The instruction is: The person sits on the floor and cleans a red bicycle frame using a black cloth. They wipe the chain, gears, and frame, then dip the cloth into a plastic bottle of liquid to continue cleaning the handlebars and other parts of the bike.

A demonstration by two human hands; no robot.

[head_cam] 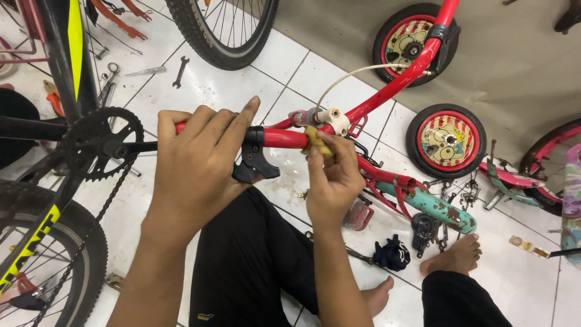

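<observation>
My left hand [196, 160] is wrapped around the end of a red handlebar [283, 138] of a small red children's bicycle [399, 79], just left of a black brake lever bracket [254, 160]. My right hand [331, 172] pinches a small yellow rag or sponge [315, 138] against the bar, close to the white stem clamp [334, 118]. A white cable [357, 74] curves up from the stem. I sit on the tiled floor with my legs in black trousers and my feet bare.
A black bicycle with chainring [97, 142], chain and rear wheel [54, 266] stands at the left. Another wheel [224, 30] is at the top. Two red training wheels [446, 140] lie at the right. Wrenches [180, 71] and small parts [423, 227] lie scattered.
</observation>
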